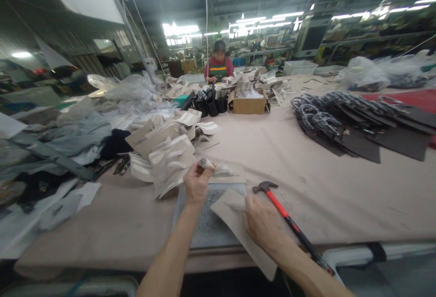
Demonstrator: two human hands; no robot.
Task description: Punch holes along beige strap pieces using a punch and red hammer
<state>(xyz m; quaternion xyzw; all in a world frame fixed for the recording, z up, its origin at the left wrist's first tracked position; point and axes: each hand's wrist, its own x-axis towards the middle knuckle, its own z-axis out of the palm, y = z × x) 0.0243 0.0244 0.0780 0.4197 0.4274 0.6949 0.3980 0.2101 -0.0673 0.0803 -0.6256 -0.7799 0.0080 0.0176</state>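
Note:
My left hand [196, 187] is closed around a short whitish cylinder with a round metallic end [205, 163], held above the back of a grey slab [192, 231]. Its exact kind I cannot make out. My right hand [259, 220] grips a flat beige panel [228, 208], tilted over the right part of the slab and reaching past the table's front edge. Dark bits are scattered on the slab. Another beige piece [235, 175] lies at its far edge. Just right of my right hand rests a claw hammer [281, 205] with a red and black handle.
Beige panels [166, 151] are heaped at left, near plastic bags [126, 92]. A cardboard box [250, 103] and black items [209, 101] stand farther back. Dark pieces with braided handles [361, 124] lie at right. Across the table sits a person [219, 65].

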